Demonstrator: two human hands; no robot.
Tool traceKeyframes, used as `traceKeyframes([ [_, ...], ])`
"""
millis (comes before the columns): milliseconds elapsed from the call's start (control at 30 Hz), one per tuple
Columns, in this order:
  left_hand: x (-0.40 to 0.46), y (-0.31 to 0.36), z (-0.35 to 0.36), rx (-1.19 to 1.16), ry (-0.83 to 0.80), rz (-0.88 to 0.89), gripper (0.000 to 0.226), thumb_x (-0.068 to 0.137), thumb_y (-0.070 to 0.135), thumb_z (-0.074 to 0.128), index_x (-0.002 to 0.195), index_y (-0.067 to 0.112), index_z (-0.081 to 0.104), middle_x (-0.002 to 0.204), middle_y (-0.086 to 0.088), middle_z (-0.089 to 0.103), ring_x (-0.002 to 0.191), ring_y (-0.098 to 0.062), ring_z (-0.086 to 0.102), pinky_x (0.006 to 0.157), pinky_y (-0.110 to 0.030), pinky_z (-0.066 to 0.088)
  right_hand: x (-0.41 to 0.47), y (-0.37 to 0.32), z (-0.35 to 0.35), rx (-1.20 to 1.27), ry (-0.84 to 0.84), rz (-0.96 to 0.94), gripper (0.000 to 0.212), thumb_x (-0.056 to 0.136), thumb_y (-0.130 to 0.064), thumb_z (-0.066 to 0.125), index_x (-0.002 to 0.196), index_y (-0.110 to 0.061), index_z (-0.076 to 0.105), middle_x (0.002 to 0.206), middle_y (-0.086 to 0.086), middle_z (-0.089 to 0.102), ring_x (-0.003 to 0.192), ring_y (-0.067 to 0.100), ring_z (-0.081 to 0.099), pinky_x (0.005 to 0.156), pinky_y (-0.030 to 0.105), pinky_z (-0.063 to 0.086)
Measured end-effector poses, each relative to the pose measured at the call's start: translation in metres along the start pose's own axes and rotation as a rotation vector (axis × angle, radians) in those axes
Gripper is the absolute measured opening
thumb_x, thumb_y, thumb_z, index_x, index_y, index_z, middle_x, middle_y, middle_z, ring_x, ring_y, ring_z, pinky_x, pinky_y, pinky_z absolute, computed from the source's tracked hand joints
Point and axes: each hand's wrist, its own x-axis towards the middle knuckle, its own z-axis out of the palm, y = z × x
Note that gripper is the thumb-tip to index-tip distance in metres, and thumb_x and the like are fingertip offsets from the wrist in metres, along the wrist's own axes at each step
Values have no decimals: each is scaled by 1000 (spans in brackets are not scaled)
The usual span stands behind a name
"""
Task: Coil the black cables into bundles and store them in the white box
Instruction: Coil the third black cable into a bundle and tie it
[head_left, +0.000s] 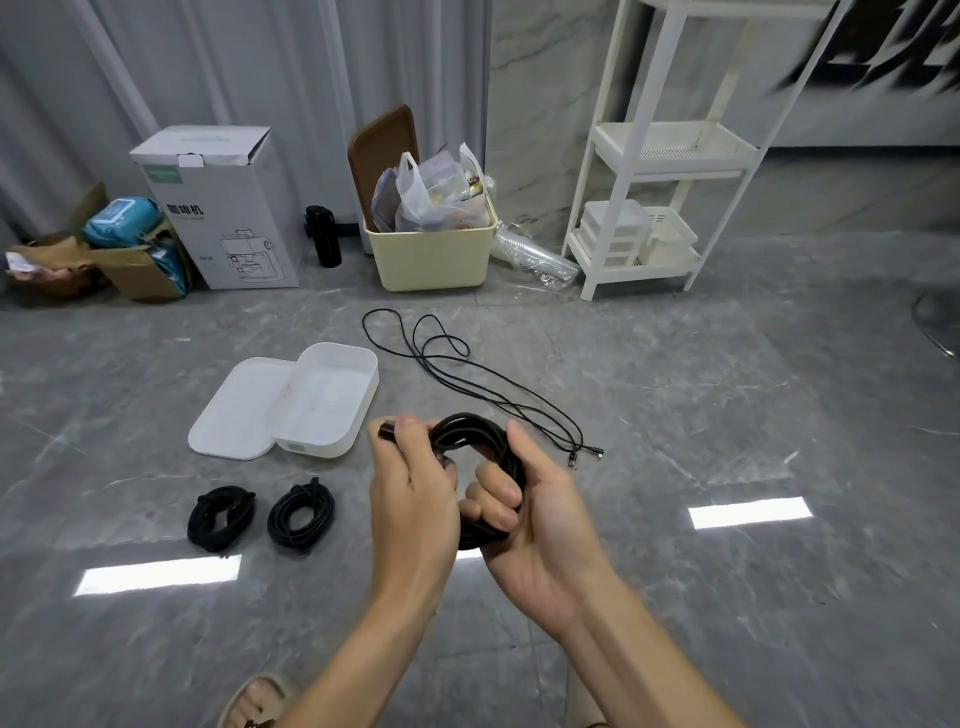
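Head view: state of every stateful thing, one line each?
white box: open, empty
lid: off, beside box, touching
two finished bundles: coiled, on floor
cable in hands: coiled, held
left hand: pinching cable end
right hand: gripping coil
loose cable: uncoiled, on floor

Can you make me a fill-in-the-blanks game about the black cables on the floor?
1. Both hands hold a ____ cable bundle.
2. ____ finished bundles, and, lie on the floor.
3. The white box holds ____ cables.
4. The loose cable lies to the ____ of the white box.

Missing words: black; two; no; right
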Motion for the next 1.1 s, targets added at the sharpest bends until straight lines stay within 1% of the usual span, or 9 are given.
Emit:
traceKeyframes([
  [67, 1, 0, -1, 42, -13, 80, 32, 98, 43, 30, 94, 21, 53, 51, 9, 52, 47, -4, 48, 45, -18, 43, 0, 2, 0, 20, -2, 29, 29, 100, -38, 50, 88, -13, 57, 46, -5, 22, 37, 9, 23, 45, 21, 40],
  [167, 9, 1, -6, 81, -92, 81, 38, 94, 43, 31, 96, 16, 58, 51, 7, 49, 48, -8, 48, 43, -21, 42, -1, 0, -2, -37, -56, 79, 41, 99, -43, 47, 103, -8, 69, 46, -2, 30, 40, 12, 29, 53, 24, 42],
  [267, 14, 4, -12, 74, -220, 41, 29, 87, 42, 35, 84, 23, 57, 60, -6, 56, 49, -20, 50, 41, -27, 41, -4, -7, -4, -108, -122, 140, 52, 98, -48, 45, 76, -12, 75, 50, 3, 43, 44, 17, 43, 54, 26, 47],
  [333, 14, 5, -12, 56, -270, 24, 20, 84, 39, 36, 74, 31, 51, 64, -7, 58, 51, -23, 51, 45, -31, 40, -5, -12, -3, -166, -128, 151, 56, 98, -51, 44, 66, -14, 72, 46, 0, 38, 42, 15, 39, 53, 25, 47],
  [467, 10, 2, -5, 68, -225, -119, 37, 88, 42, 32, 64, 31, 58, 58, -3, 59, 42, -15, 49, 43, -26, 43, -2, -9, -1, -211, -22, 31, 45, 95, -50, 55, 67, -14, 53, 41, -4, 23, 40, 13, 26, 51, 25, 42],
  [567, 10, 5, -3, -38, -171, -257, 39, 94, 33, 35, 69, 17, 61, 54, -2, 51, 37, -12, 43, 35, -23, 38, -4, -8, -2, -254, -86, 39, 43, 92, -49, 56, 68, -15, 54, 43, -3, 28, 40, 12, 30, 54, 26, 46],
  [767, 11, 7, -11, 217, -242, -24, 49, 101, 33, 29, 64, 19, 57, 47, 3, 53, 36, -15, 51, 34, -20, 35, -8, -20, -3, -473, -296, 175, 47, 83, -60, 66, 68, -15, 60, 45, -1, 38, 47, 17, 46, 69, 29, 52],
  [933, 14, 13, -12, 176, -289, -45, 47, 93, 40, 31, 62, 18, 58, 51, 2, 55, 42, -14, 49, 38, -24, 39, -8, -19, -2, -497, -218, 62, 38, 89, -44, 63, 67, -13, 60, 47, 1, 39, 45, 15, 46, 65, 27, 54],
  [1100, 6, 9, -6, 57, -184, -194, 46, 95, 47, 38, 66, 15, 53, 53, -3, 52, 39, -16, 42, 40, -25, 37, -7, -5, -2, -395, -159, -5, 36, 88, -44, 61, 69, -13, 54, 46, -1, 28, 43, 14, 36, 61, 25, 49],
])
